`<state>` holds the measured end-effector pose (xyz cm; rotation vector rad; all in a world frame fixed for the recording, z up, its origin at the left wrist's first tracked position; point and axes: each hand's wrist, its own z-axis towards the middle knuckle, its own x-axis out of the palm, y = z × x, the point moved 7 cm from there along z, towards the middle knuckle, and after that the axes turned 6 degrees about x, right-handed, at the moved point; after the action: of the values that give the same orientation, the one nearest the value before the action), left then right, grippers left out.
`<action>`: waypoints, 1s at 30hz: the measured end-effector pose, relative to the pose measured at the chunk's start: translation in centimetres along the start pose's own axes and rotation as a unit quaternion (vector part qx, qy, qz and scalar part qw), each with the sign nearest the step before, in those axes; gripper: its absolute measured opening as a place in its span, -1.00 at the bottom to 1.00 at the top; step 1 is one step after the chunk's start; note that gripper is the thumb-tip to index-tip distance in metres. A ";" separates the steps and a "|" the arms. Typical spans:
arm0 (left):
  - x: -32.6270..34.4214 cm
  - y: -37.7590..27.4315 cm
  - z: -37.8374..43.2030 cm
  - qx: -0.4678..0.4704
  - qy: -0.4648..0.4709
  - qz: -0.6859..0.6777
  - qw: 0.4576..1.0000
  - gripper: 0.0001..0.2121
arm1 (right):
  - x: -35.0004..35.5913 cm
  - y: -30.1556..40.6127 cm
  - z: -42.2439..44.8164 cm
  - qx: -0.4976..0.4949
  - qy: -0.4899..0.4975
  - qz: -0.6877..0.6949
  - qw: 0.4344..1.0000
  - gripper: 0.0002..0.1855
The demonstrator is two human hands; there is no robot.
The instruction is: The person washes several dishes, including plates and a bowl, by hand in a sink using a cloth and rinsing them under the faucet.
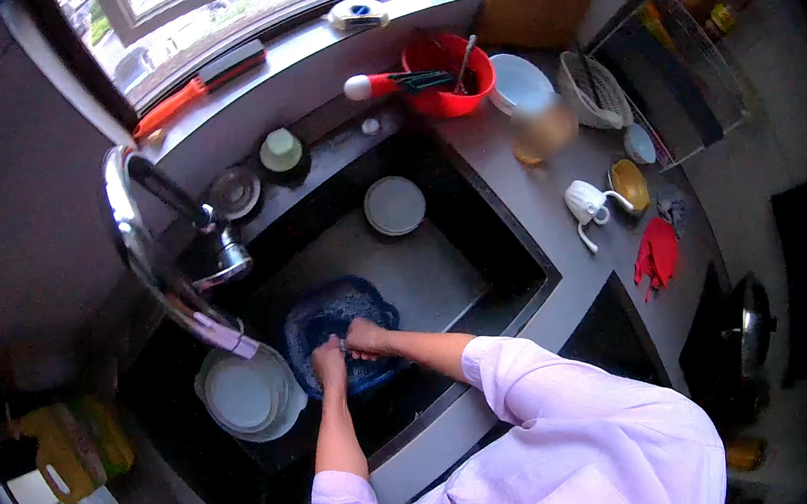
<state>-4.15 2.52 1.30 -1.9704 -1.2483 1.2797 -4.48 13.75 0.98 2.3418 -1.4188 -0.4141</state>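
Observation:
In the dark sink stands a blue plastic basin (371, 292) with suds on its surface. My left hand (329, 363) and my right hand (366, 338) are close together over the basin, fingers curled. A small shiny thing shows between them, too small to name; which hand grips it is not plain. Left of the basin sits a stack of white plates and bowls (242, 397), under the spout of the chrome faucet (138, 247). Another small stack of white dishes (395, 206) stands at the sink's far side.
Behind the sink are a red bucket (452, 104) holding utensils and a green cup (281, 151). On the right counter lie a white cup (585, 201), a yellow bowl (628, 186) and a red cloth (656, 256). An orange-handled brush (171, 107) rests on the windowsill.

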 end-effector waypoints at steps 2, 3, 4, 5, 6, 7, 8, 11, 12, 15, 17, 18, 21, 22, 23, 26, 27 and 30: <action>-0.3 0.1 -0.5 -0.096 -0.032 0.031 0.994 -0.57 | 0.1 -0.3 -0.9 0.021 -0.019 0.000 1.000 -0.72; -0.6 0.9 -0.2 -0.073 -0.082 0.029 0.994 -0.71 | 0.3 0.7 -2.3 0.021 -0.016 -0.001 1.000 -0.72; -0.5 2.5 0.4 -0.071 -0.085 0.028 0.993 -0.71 | 0.4 1.5 -3.2 0.021 -0.012 -0.003 1.000 -0.72; 0.3 3.2 1.0 -0.051 -0.027 0.036 0.998 -0.75 | 0.4 1.0 -2.4 0.019 -0.013 -0.001 1.000 -0.72; 1.2 4.0 1.4 -0.031 0.030 0.043 0.998 -0.79 | 0.7 0.2 -0.8 0.013 -0.013 -0.030 0.999 -0.74; 1.0 4.3 1.3 -0.032 0.030 0.046 0.998 -0.79 | 1.2 -0.6 0.6 0.010 -0.010 -0.057 0.998 -0.76; 2.0 4.3 0.9 -0.067 0.074 -0.091 0.991 -0.85 | 1.0 -1.5 1.1 0.014 -0.015 -0.051 0.998 -0.76; 1.9 3.2 0.3 -0.097 0.107 -0.209 0.967 -0.92 | 1.4 -3.1 2.0 0.051 0.002 0.039 0.998 -0.79; 1.5 2.6 0.3 -0.091 0.103 -0.193 0.972 -0.92 | 1.2 -3.1 2.0 0.034 -0.003 0.070 0.997 -0.79; -0.3 1.2 -0.1 -0.036 0.100 -0.221 0.969 -0.94 | 0.8 -0.1 -0.6 -0.020 0.010 0.057 0.998 -0.81; -0.9 -0.2 -0.5 -0.035 0.094 -0.247 0.964 -0.93 | 0.0 1.4 -2.2 -0.065 0.013 0.008 0.998 -0.81; -1.2 -0.8 -0.5 -0.034 0.087 -0.274 0.957 -0.92 | -0.1 1.7 -2.5 -0.069 0.012 0.010 0.997 -0.81; -3.4 -1.9 -0.3 0.032 0.014 -0.184 0.982 -0.89 | -0.3 3.0 -3.5 -0.121 0.011 -0.047 0.992 -0.78; -3.6 -2.1 -0.5 0.037 0.016 -0.178 0.983 -0.89 | -0.5 3.5 -3.4 -0.178 0.021 -0.092 0.979 -0.78; -4.3 -2.1 -0.7 0.026 -0.012 -0.216 0.976 -0.88 | -0.6 4.3 -3.6 -0.237 0.032 -0.138 0.961 -0.77; -8.3 -1.4 -1.5 0.011 -0.117 -0.278 0.953 -0.85 | -2.7 5.4 -6.4 -0.262 0.006 -0.345 0.901 -0.77; -10.4 -1.0 -1.9 0.005 -0.194 -0.308 0.931 -0.83 | -4.6 4.5 -6.4 -0.246 -0.053 -0.376 0.892 -0.78; -14.1 -0.9 -2.4 0.002 -0.209 -0.307 0.929 -0.86 | -8.9 1.9 -8.3 -0.188 -0.138 -0.430 0.872 -0.76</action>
<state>-4.53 -9.23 9.51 -1.1588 -1.8655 1.3789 -6.43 22.16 9.73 2.4974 -0.2248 -1.1743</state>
